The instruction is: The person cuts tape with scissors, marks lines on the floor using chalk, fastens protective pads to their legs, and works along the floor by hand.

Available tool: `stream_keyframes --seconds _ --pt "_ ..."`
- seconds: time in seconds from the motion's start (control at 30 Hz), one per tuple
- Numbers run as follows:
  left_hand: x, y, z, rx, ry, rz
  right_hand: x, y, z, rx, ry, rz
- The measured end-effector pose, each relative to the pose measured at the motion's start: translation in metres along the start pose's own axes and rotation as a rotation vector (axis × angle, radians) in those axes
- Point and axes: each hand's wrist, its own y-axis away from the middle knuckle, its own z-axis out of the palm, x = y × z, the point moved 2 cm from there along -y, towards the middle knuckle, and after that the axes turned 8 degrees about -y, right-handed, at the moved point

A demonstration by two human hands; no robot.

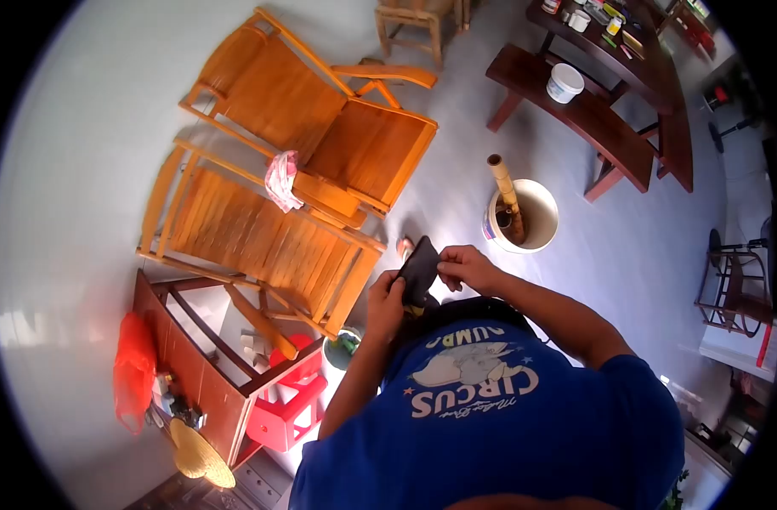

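My left hand (388, 296) grips a dark flat rectangular thing (420, 269) by its lower left side, with the thumb on its face. Whether it is a wallet, a phone or something else I cannot make out. At the right edge of the dark thing, the fingers of my right hand (467, 269) are curled and pinched together against it. Both hands are in front of my blue T-shirt (482, 425), close to the waist. Part of a foot (405, 246) shows just beyond the dark thing.
Ahead stands a white bucket (543, 223) with a bamboo tube (506, 191) in it. Two wooden chairs (261, 229) are at the left, one with a pink-and-white cloth (283, 181). A dark bench (609, 140) bears a white tub (565, 83). Red stools (286, 416) are lower left.
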Motion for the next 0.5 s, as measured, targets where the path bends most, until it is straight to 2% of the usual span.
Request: stream_keyframes --seconds 0.07,0.2,0.27,0.33,0.5 --pt "0.000 -0.031 -0.005 -0.014 -0.116 0.084 -0.012 -0.013 -0.012 0.070 -0.032 -0.050" --pt "0.029 -0.106 -0.012 0.074 -0.117 0.093 -0.043 -0.063 -0.034 0.276 -0.208 -0.233" --pt "0.066 -0.134 -0.005 0.100 -0.006 0.082 -0.074 -0.080 -0.040 0.246 -0.384 -0.185" --pt "0.084 -0.171 -0.006 0.089 -0.099 0.219 -0.105 -0.099 -0.037 0.241 -0.477 -0.134" --pt "0.170 -0.235 -0.007 0.072 -0.347 0.410 -0.177 -0.146 -0.034 0.151 -0.034 -0.073"
